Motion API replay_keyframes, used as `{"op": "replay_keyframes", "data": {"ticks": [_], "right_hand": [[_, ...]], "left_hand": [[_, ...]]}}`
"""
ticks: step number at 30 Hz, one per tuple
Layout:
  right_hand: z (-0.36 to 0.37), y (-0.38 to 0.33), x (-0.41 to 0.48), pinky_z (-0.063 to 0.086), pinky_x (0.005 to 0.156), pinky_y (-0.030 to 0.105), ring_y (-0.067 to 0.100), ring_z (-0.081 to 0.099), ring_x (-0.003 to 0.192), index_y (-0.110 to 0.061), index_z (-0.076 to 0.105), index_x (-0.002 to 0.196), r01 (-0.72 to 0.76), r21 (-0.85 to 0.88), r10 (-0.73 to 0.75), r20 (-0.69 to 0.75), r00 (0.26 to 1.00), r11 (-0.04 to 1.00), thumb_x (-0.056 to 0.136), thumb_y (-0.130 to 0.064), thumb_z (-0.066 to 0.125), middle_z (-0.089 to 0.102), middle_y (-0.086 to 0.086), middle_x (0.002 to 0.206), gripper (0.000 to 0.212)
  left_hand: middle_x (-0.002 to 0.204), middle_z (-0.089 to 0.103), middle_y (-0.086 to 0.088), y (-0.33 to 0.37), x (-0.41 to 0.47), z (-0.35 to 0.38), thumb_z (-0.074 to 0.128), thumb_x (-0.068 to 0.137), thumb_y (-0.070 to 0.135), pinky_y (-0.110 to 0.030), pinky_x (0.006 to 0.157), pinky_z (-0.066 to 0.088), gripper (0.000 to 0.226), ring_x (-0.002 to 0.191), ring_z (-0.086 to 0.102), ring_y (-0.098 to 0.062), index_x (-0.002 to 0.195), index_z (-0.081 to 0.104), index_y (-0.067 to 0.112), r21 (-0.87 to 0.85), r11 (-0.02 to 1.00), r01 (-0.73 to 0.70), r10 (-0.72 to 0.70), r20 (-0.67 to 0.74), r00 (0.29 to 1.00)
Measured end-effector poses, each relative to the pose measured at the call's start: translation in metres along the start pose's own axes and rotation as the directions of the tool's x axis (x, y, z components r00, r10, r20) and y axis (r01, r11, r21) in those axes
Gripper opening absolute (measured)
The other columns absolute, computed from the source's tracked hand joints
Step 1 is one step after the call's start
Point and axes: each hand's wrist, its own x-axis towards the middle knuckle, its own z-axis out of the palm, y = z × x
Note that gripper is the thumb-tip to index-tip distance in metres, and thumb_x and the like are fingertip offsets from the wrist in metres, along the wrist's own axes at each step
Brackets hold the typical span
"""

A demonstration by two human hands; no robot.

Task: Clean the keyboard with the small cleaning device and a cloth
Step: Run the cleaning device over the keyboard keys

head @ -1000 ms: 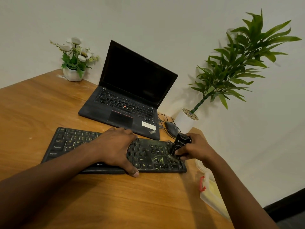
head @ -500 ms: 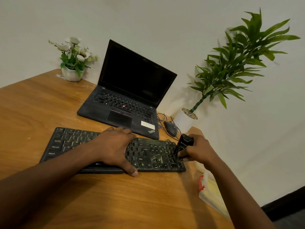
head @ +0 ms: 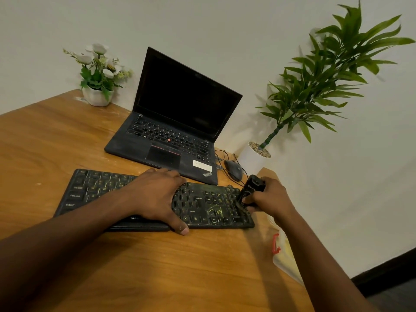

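A black keyboard [head: 94,188] with dusty, scuffed keys lies across the wooden table [head: 157,266]. My left hand [head: 157,194] rests flat over its middle, thumb at the front edge. My right hand [head: 270,199] grips the small black cleaning device [head: 253,186] and holds it tilted with its lower end on the keys at the keyboard's right end. No cloth is visible.
An open black laptop [head: 175,131] stands behind the keyboard, with a mouse [head: 234,170] and its cable to the right. A white flower pot [head: 96,97] sits at the back left, a tall potted plant [head: 315,86] at the back right. A clear bag [head: 281,255] hangs off the table's right edge.
My right hand has shifted the cleaning device slightly along the right end of the keyboard. My left hand has stayed in place on the keys.
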Motion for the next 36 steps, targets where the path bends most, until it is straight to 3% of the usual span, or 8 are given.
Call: {"op": "replay_keyframes", "data": {"ticks": [4, 10, 14, 17, 23, 26, 30, 36], "right_hand": [[0.008, -0.001, 0.003, 0.068, 0.075, 0.048, 0.023, 0.079, 0.076, -0.015, 0.062, 0.109, 0.065, -0.02, -0.066, -0.066, 0.996, 0.998, 0.076, -0.009, 0.09, 0.073, 0.007, 0.097, 0.043], [-0.02, 0.003, -0.008, 0.068, 0.066, 0.037, 0.032, 0.08, 0.081, -0.01, 0.064, 0.105, -0.033, -0.061, 0.041, 0.148, 0.988, 0.998, 0.078, 0.002, 0.086, 0.074, 0.018, 0.104, 0.037], [-0.035, 0.009, -0.018, 0.069, 0.076, 0.044, 0.035, 0.08, 0.087, -0.006, 0.066, 0.11, -0.055, -0.098, 0.078, 0.249, 0.965, 0.994, 0.078, 0.001, 0.085, 0.075, 0.02, 0.107, 0.038], [-0.04, 0.01, -0.02, 0.069, 0.074, 0.04, 0.034, 0.08, 0.089, -0.007, 0.065, 0.111, -0.054, -0.134, 0.091, 0.289, 0.953, 0.99, 0.079, 0.001, 0.085, 0.074, 0.019, 0.108, 0.038], [-0.026, 0.016, -0.01, 0.068, 0.078, 0.051, 0.033, 0.081, 0.078, -0.008, 0.066, 0.106, -0.043, -0.073, 0.049, 0.083, 0.995, 0.996, 0.076, -0.002, 0.088, 0.075, 0.016, 0.1, 0.037], [-0.013, 0.016, -0.003, 0.068, 0.075, 0.05, 0.032, 0.079, 0.083, -0.008, 0.064, 0.109, -0.041, -0.003, 0.041, -0.015, 0.999, 0.999, 0.076, 0.0, 0.088, 0.072, 0.012, 0.1, 0.042], [0.004, 0.011, 0.006, 0.067, 0.077, 0.054, 0.029, 0.078, 0.081, -0.02, 0.063, 0.099, 0.037, -0.024, -0.039, -0.113, 0.993, 0.999, 0.068, -0.016, 0.09, 0.074, 0.006, 0.094, 0.041], [0.001, 0.007, 0.008, 0.068, 0.067, 0.037, 0.023, 0.08, 0.072, -0.012, 0.063, 0.109, 0.025, -0.02, -0.026, -0.07, 0.997, 0.999, 0.08, -0.006, 0.087, 0.073, 0.009, 0.099, 0.039]], "left_hand": [[0.15, 0.049, 0.01, 0.0, 0.0, 0.0, 0.058, 0.047, 0.107, -0.041, 0.116, 0.038, 0.14, 0.134, 0.047, -0.014, 0.16, 0.034, 0.027, 0.005, 1.0, 0.003, -0.003, 0.002, 1.0], [0.155, 0.046, 0.009, 0.001, -0.001, -0.001, 0.058, 0.049, 0.107, -0.041, 0.116, 0.038, 0.14, 0.137, 0.045, -0.015, 0.161, 0.032, 0.027, 0.012, 1.0, 0.005, -0.005, 0.009, 1.0], [0.15, 0.049, 0.01, 0.002, -0.001, -0.002, 0.059, 0.049, 0.106, -0.04, 0.114, 0.04, 0.137, 0.133, 0.047, -0.014, 0.159, 0.035, 0.028, 0.018, 1.0, 0.001, -0.001, 0.011, 1.0], [0.149, 0.05, 0.01, 0.002, -0.001, -0.003, 0.059, 0.049, 0.106, -0.041, 0.113, 0.041, 0.136, 0.132, 0.048, -0.014, 0.158, 0.036, 0.028, 0.019, 1.0, -0.001, 0.001, 0.013, 1.0], [0.15, 0.049, 0.01, 0.002, 0.0, -0.002, 0.06, 0.049, 0.106, -0.04, 0.114, 0.04, 0.138, 0.134, 0.047, -0.013, 0.16, 0.035, 0.027, 0.025, 1.0, -0.002, 0.002, 0.01, 1.0], [0.152, 0.048, 0.01, 0.002, -0.001, -0.002, 0.06, 0.049, 0.106, -0.041, 0.115, 0.038, 0.139, 0.135, 0.046, -0.014, 0.161, 0.033, 0.027, 0.019, 1.0, -0.001, 0.001, 0.008, 1.0], [0.152, 0.048, 0.01, 0.001, -0.001, -0.002, 0.061, 0.05, 0.105, -0.04, 0.115, 0.038, 0.138, 0.135, 0.046, -0.014, 0.161, 0.033, 0.027, 0.009, 1.0, -0.001, 0.001, 0.005, 1.0], [0.152, 0.047, 0.01, 0.0, 0.0, 0.0, 0.059, 0.049, 0.107, -0.04, 0.114, 0.037, 0.139, 0.135, 0.045, -0.013, 0.161, 0.032, 0.028, 0.001, 1.0, 0.005, -0.005, 0.005, 1.0]]}}
